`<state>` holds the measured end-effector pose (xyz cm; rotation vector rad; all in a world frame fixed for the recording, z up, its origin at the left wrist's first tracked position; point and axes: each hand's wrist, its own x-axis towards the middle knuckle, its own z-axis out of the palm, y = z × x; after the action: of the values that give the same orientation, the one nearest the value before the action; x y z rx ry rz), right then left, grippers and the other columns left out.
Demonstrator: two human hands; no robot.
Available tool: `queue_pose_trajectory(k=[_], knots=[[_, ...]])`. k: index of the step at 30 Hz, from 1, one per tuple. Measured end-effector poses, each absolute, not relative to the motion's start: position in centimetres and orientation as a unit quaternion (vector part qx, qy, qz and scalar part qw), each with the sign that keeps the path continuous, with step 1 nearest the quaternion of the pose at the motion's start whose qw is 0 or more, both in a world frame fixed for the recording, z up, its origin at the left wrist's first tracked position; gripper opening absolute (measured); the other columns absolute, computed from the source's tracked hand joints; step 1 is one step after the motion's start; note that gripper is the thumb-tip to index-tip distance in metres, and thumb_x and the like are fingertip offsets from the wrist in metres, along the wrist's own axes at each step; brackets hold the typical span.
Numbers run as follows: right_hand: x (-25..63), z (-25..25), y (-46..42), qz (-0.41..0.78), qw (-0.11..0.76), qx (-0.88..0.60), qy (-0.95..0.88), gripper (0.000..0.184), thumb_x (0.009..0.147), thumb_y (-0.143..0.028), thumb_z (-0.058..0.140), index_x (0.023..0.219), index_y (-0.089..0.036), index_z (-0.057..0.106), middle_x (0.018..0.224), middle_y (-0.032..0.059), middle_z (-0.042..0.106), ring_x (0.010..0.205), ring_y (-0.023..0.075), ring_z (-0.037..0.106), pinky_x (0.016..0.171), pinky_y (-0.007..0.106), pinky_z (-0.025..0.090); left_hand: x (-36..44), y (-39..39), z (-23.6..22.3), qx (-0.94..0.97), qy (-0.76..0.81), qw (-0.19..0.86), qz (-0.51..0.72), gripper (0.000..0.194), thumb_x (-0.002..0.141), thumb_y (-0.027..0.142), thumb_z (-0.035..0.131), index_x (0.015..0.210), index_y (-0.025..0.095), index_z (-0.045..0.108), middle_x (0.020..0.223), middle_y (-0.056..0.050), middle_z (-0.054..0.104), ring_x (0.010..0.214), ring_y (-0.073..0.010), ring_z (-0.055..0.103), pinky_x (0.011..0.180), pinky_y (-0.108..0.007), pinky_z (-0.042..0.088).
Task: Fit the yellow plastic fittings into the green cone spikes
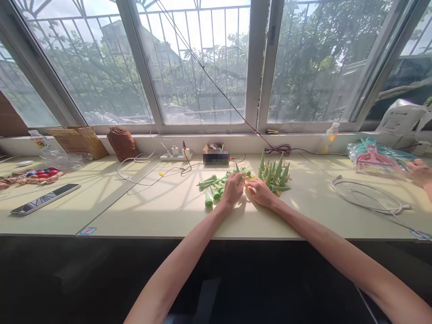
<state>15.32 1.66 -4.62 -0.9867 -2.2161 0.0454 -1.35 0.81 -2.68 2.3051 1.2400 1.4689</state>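
My left hand (233, 189) is closed with its fingers bent around a green cone, whose pointed tip (237, 168) shows above the fingers. Close against it, my right hand (261, 192) has its fingertips pinched together; what they hold is too small to make out. Left of my hands, several green cone-shaped pieces (208, 198) lie loose on their sides. On the right, a cluster of green cones (278, 168) stands point up, with small yellowish pieces (285, 178) among them. Some pieces behind my hands are partly hidden.
The pale table (151, 216) holds a phone (45, 199), a coiled white cable (371, 202), a power strip (176, 155) and a small box (216, 157). A pink dustpan (378, 159) lies at the right, near another person's hand (420, 173). Behind are a brown bundle (121, 143) and a cardboard box (79, 141).
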Motion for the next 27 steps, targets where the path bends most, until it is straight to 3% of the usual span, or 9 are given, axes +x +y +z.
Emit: queue_pose_trajectory(k=[6,12,23,27], knots=[[15.6,-4.8,1.7,0.012,0.346,-0.405,-0.846,0.024,0.083,-0.003,0.053,0.082,-0.017,0.072,0.083,0.0081,0.066,0.085,0.0235,0.054,0.081,0.035,0.046,-1.4,0.8,-3.1,0.780,0.434,0.061,0.447,0.019,0.086,0.014,0.062,0.104,0.018,0.066,0.088,-0.004,0.059,0.071,-0.0151,0.058,0.067,-0.029,0.050],[15.8,-4.9,1.7,-0.010,0.330,-0.437,-0.837,0.024,0.083,-0.003,0.053,0.083,-0.017,0.072,0.082,0.0087,0.064,0.086,0.0242,0.054,0.081,0.035,0.045,-1.6,0.8,-3.3,0.796,0.449,0.041,0.403,0.017,0.084,0.013,0.062,0.100,0.018,0.066,0.085,-0.004,0.058,0.076,-0.0181,0.059,0.072,-0.032,0.052],[15.9,-5.1,1.8,-0.023,0.327,-0.459,-0.826,0.018,0.085,-0.004,0.053,0.079,-0.016,0.065,0.085,0.0112,0.064,0.086,0.0262,0.051,0.077,0.035,0.043,-1.6,1.1,-3.8,0.811,0.459,0.016,0.361,0.029,0.086,0.013,0.061,0.114,0.018,0.066,0.093,-0.009,0.060,0.096,-0.0261,0.059,0.083,-0.039,0.052],[15.9,-5.0,1.6,-0.017,0.334,-0.461,-0.822,0.018,0.085,-0.004,0.051,0.078,-0.017,0.062,0.084,0.0106,0.065,0.085,0.0259,0.052,0.077,0.034,0.043,-1.6,1.0,-3.8,0.812,0.455,0.016,0.366,0.032,0.085,0.013,0.064,0.116,0.019,0.066,0.093,-0.008,0.059,0.097,-0.0256,0.059,0.082,-0.039,0.052]])
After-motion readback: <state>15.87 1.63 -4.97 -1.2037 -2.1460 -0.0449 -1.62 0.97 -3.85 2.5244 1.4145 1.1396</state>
